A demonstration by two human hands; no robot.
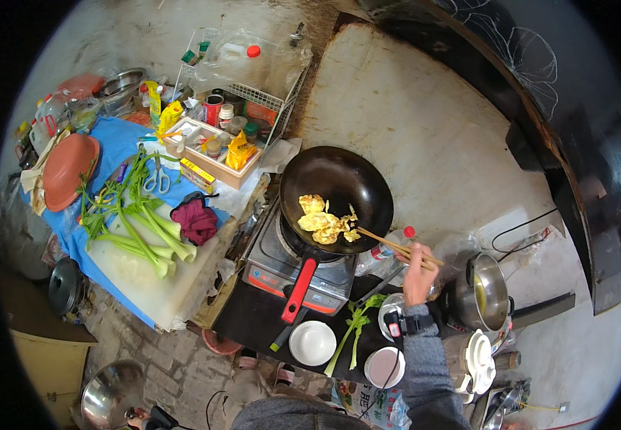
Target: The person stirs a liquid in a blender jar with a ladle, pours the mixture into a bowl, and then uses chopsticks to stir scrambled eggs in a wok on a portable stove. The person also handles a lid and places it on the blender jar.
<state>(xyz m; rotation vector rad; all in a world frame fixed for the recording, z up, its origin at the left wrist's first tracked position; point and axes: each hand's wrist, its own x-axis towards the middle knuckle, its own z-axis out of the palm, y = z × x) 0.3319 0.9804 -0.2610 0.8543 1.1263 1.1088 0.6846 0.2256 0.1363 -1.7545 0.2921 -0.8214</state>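
Observation:
My right hand point(419, 274) holds a pair of wooden chopsticks point(396, 246), whose tips touch cooked scrambled egg point(321, 221) in a dark wok point(337, 172). The wok rests on a portable gas stove point(299, 285), its red handle point(299, 290) pointing towards me. My left hand point(138, 416) is low at the lower left, its fingers closed on a small dark part at the rim of a steel bowl point(111, 395); what that part is cannot be told. A white bowl point(312, 343) and a celery stalk point(356, 328) lie on the dark table below the stove.
At left, celery stalks point(152, 236) lie on a cutting board point(122, 269) beside scissors point(157, 178) and a maroon cloth point(196, 219). A seasoning box point(208, 153) stands behind. At right are a steel pot point(490, 290), a plastic bottle point(391, 244) and a white-lidded appliance point(479, 360).

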